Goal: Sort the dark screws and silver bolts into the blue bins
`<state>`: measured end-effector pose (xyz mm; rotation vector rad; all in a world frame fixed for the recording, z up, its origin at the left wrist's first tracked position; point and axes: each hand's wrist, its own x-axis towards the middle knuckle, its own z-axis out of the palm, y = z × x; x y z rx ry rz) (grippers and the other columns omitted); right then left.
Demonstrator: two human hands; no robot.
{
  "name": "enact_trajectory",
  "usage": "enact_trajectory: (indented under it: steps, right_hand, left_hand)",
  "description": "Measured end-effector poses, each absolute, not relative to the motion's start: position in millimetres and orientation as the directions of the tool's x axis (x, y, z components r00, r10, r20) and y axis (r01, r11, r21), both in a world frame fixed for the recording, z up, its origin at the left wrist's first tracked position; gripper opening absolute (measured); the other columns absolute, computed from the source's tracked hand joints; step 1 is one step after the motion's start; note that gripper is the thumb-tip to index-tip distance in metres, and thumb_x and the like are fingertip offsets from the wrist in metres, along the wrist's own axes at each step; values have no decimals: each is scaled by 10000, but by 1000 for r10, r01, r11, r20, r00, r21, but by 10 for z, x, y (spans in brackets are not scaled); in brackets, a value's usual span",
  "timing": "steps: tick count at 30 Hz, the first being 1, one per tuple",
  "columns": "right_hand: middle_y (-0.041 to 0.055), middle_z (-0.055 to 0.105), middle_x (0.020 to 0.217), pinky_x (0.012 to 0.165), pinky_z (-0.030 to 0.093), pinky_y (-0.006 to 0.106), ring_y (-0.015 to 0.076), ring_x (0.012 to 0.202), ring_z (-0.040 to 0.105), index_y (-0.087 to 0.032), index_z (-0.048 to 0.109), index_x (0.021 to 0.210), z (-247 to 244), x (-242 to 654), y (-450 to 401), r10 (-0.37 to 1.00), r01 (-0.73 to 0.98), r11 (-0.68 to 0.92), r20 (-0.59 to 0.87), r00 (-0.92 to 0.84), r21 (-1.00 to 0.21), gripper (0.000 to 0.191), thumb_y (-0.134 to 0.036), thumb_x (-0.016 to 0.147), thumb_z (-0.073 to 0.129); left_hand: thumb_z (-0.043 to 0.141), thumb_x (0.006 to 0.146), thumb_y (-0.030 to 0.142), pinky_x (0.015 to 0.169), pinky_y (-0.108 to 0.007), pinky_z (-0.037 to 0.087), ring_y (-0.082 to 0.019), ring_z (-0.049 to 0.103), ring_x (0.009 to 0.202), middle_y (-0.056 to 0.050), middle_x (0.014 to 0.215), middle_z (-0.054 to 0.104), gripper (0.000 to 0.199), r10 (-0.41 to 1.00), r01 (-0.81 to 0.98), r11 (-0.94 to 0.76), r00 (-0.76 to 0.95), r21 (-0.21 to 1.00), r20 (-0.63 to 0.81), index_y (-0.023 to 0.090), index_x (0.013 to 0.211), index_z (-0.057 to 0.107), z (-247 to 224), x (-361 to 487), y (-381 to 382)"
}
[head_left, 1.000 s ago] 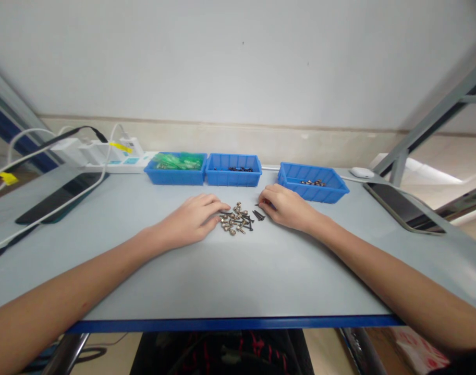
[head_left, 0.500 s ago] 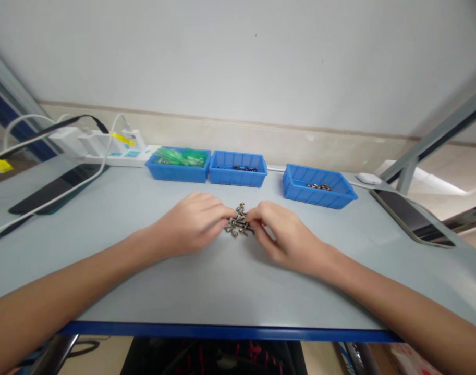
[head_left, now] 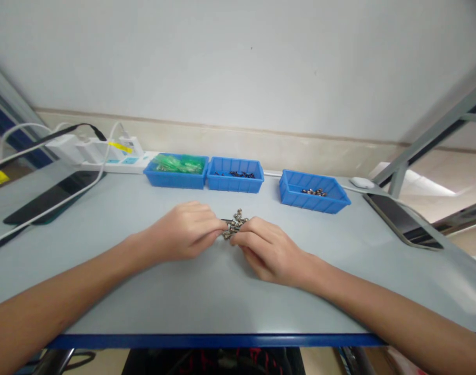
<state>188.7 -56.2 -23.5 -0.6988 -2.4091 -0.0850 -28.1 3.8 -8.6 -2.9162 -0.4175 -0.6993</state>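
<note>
A small pile of metal screws (head_left: 236,222) lies on the grey table (head_left: 206,302), between my two hands. My left hand (head_left: 191,229) is at the pile's left side, its thumb and index finger pinched together on a screw. My right hand (head_left: 267,247) reaches over the pile's right and near side with fingers drawn together at the screws. What sits between its fingertips is too small and hidden to make out.
Behind the pile stand a blue bin (head_left: 175,179) with green bags, a blue bin (head_left: 235,183) with dark screws and a blue bin (head_left: 314,200) with small metal parts. Phones (head_left: 52,198) lie at both sides; a power strip (head_left: 124,165) with cables is back left.
My right hand has moved left and nearer, now over the near side of the screws. My left hand stays by the pile's left side. The view has shifted slightly.
</note>
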Motion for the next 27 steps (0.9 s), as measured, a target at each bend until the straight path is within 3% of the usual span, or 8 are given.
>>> enact_trajectory:
  steps: [13,17,27]
  right_hand:
    - [121,609,918,750,498,308,170,885,558,-103,524,1040,-275,1825,-510,447,422,888,562,-696,-182,243,-76,843,384]
    - [138,617,956,764,505,315,183,943,557,-89,534,1060,-282,1830,-504,415,417,897,599,-685,-144,269,-69,835,387]
    - [131,619,898,714,497,308,186,859,550,-59,574,1047,-271,1864,-527,380,431,899,637,-671,-82,293,-62,822,387]
  left_hand:
    - [414,901,194,622,-285,393,-155,527,655,-31,689,596,224,253,299,-954,863,-37,437,159,899,636,-51,-316,58]
    - [407,909,201,637,-283,396,-154,541,672,-36,722,610,224,292,322,-947,854,2,431,160,943,625,-68,-308,89]
    - [410,910,222,645,-285,380,-163,533,682,-34,724,601,218,315,318,-947,891,47,325,181,945,622,-111,-316,127]
